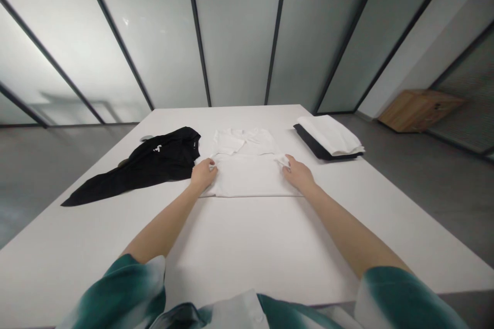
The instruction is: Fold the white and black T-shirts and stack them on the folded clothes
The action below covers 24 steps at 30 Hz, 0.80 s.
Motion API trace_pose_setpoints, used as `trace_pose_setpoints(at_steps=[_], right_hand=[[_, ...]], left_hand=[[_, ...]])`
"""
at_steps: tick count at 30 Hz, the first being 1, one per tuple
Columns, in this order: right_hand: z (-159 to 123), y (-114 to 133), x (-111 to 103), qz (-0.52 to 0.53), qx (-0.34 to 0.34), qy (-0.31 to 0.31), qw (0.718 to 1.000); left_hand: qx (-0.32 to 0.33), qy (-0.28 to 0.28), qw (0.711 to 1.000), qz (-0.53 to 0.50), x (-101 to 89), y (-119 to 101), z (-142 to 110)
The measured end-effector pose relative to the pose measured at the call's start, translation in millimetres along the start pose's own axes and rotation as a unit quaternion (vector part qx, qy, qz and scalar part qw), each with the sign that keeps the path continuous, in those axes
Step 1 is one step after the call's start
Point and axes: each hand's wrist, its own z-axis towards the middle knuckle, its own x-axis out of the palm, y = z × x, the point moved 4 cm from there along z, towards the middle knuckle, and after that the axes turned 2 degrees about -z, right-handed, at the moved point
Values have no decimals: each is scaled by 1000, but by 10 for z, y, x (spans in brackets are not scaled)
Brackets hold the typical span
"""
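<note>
A white T-shirt (249, 177) lies in the middle of the white table, its collar end away from me and its near part folded over. At its left edge my left hand (204, 172) is closed, pinching the white cloth between thumb and fingers. My right hand (299, 172) pinches the cloth at the opposite edge, at about the same distance from me. Between the hands the folded edge runs straight across. Just left of my left hand lies a black garment (154, 162) with a small white print, spread out with one long part toward the left.
On the table's (254, 247) right side rests a stack of folded clothes, a white one (330, 133) on top of a black one (322, 150). Small objects show partly behind the black garment. Beyond the table stand frosted glass panels (237, 31) and a wooden cabinet (417, 108).
</note>
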Motion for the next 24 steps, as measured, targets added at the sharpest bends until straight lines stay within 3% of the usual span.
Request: trace_pose_setpoints(at_steps=[7,11,13,15,19,24], right_hand=[[-264,-35,-253,-96,-30,37,994],[-371,-217,-245,-39,-38,25,998],[-386,-335,-245,27,-46,-13,998],[-394,-453,-291,115,-57,-92,988],[-332,-619,-493,247,-41,-264,931],[290,-537,-817,295,-15,-356,887]], left_hand=[[73,96,993,21,-125,18,-222],[118,137,982,-59,-181,134,-286],[150,140,971,-121,-260,176,-288],[163,125,959,-197,-392,217,-274],[122,56,937,-323,-715,276,-142],[97,-116,909,-388,-958,202,397]])
